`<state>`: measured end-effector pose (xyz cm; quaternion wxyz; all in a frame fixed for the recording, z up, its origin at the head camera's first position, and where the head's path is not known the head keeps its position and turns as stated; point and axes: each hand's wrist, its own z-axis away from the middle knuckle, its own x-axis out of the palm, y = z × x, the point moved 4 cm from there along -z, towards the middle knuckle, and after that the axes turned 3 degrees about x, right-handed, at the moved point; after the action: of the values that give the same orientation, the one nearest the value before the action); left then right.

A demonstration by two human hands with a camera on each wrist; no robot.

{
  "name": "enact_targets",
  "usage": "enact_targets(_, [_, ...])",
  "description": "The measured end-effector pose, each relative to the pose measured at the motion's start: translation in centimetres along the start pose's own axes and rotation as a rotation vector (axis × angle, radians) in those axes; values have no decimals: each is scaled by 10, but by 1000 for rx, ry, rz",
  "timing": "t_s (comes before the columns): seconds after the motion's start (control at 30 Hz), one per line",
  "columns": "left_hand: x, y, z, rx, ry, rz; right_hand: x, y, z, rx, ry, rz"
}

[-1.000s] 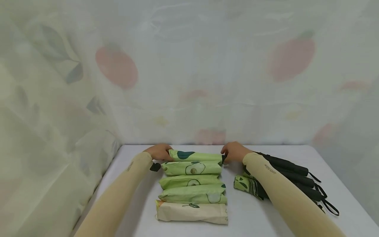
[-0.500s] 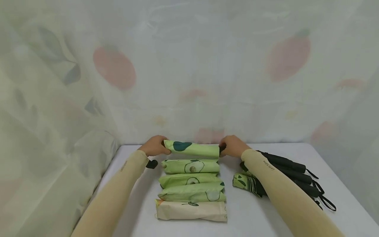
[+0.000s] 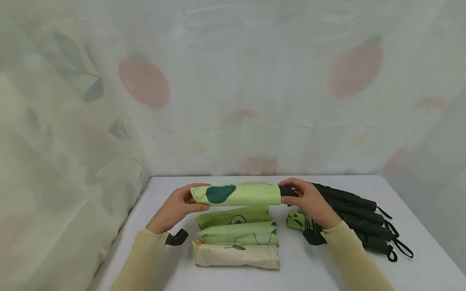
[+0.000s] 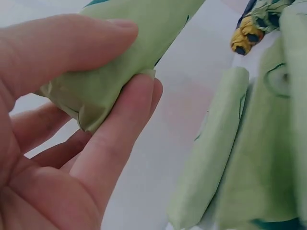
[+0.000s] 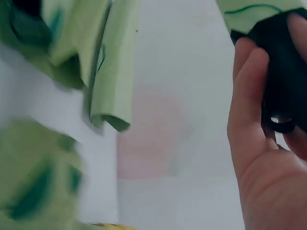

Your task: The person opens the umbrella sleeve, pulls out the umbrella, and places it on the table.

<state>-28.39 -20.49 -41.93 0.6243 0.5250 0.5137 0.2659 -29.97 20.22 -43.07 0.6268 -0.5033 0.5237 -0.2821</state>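
Both hands hold a folded umbrella in a light green sleeve [image 3: 253, 195] with a dark green blotch, level above the table. At its left end, my left hand [image 3: 177, 207] pinches the sleeve between thumb and fingers; the left wrist view shows the crumpled sleeve tip [image 4: 88, 112] there. My right hand [image 3: 311, 204] grips the black handle [image 3: 287, 190] that sticks out of the sleeve's right end. In the right wrist view the fingers curl round this dark handle [image 5: 285, 72]. The held umbrella partly hides a green sleeve [image 3: 256, 183] lying behind it.
Nearer on the white table [image 3: 298, 266] lie more green avocado-print sleeves [image 3: 236, 233] and a cream one [image 3: 236, 256], in a row. Several black folded umbrellas [image 3: 364, 220] with wrist loops lie at the right, beside a green leaf-print end [image 3: 296, 220]. A printed curtain [image 3: 233, 101] hangs behind.
Both hands have lifted the green-sleeved umbrella off the far end of the row and brought it nearer, over the other sleeves. More of the black handle now shows at the right.
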Motion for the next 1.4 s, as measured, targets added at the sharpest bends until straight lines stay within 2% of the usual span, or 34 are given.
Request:
enact_targets(0.1, [8, -3, 9, -6, 0, 10, 7, 9, 12, 8, 17, -55])
enact_targets(0.27, [12, -5, 15, -30, 16, 5, 14, 17, 19, 6, 35, -74])
enact_targets(0.8, [10, -7, 16, -50, 32, 5, 14, 18, 24, 48, 53, -78])
enact_targets(1.1, [11, -4, 16, -63, 52, 16, 5, 19, 29, 87, 73, -39])
enact_targets(1.4, [11, -3, 16, -56, 55, 12, 1, 20, 28, 68, 33, -148])
